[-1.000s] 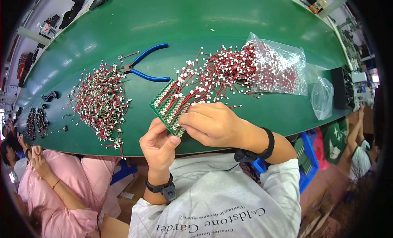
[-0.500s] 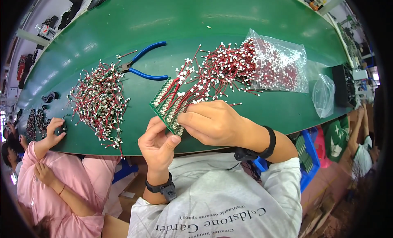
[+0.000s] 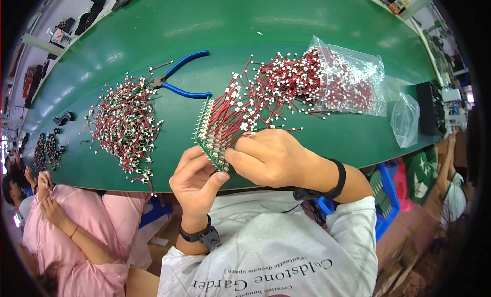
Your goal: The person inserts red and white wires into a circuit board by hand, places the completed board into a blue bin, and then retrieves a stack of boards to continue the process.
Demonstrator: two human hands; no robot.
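Above the green table, my left hand grips the tilted circuit board, while my right hand pinches closed beside its red wires, any held piece being hidden.

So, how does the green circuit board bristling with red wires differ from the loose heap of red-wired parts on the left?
The green circuit board is held tilted in the left hand; the red-wired heap lies on the green table. The board's wires slant mostly one way, while the heap's tangle every way. Both show red wires with white ends.
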